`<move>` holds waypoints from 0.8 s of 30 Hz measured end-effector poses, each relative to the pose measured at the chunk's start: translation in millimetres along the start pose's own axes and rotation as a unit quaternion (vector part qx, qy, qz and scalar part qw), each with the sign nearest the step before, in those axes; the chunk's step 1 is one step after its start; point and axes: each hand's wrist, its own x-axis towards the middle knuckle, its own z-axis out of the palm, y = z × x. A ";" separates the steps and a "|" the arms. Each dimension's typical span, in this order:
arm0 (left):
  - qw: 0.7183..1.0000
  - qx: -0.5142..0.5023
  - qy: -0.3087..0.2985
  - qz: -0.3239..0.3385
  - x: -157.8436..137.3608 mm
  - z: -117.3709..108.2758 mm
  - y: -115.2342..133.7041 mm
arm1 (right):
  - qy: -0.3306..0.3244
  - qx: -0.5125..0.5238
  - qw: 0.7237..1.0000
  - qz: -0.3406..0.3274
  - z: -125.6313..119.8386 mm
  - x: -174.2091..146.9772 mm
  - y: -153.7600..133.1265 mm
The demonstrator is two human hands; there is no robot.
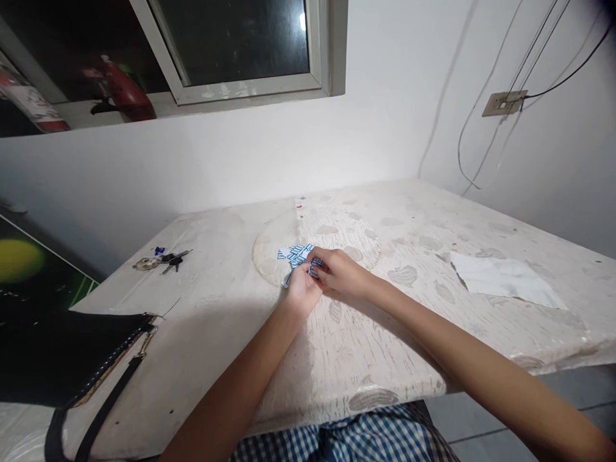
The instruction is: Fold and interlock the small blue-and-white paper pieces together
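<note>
Small white pieces with blue lines [297, 255], like paper slips or cards, lie in a loose overlapping heap on the table just beyond my hands. My right hand [339, 269] comes in from the right, its fingers closed in a pinch around a blue-marked white piece [316, 264]. Close against it, my left hand [304, 287] is turned partly palm up with the fingers curled about the same piece. Another edge of a slip shows beside the left fingers. The fingertips overlap, so how many pieces are held is hidden.
A table [231, 256] with a patterned plastic cover stands against the wall. Keys [172, 260] lie at left, above a black bag [72, 353] with a strap. A white cloth or paper [505, 279] lies at right. A red bottle [126, 93] stands on the windowsill.
</note>
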 end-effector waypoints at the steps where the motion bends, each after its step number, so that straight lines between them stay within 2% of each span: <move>1: 1.000 0.006 -0.006 -0.002 -0.7 0.6 0.6 | 0.003 0.004 1.000 0.007 -0.6 0.2 -0.1; 3: 1.000 0.021 -0.022 -0.004 -2.9 2.5 2.3 | 0.014 0.030 0.999 0.026 -3.4 0.8 -0.5; 8: 0.994 0.091 -0.051 0.040 -9.6 6.2 3.9 | 0.051 0.146 0.985 0.073 -17.7 3.8 0.3; 12: 0.965 0.216 -0.088 0.123 -11.3 3.9 0.7 | 0.082 0.120 0.985 0.096 -26.4 6.9 6.6; 15: 0.949 0.265 -0.084 0.148 -10.7 0.7 -0.1 | 0.075 0.097 0.988 0.095 -28.0 8.5 11.1; 24: 0.979 0.161 -0.096 0.082 -7.8 -1.5 3.5 | 0.063 0.101 0.990 0.077 -25.8 9.0 9.4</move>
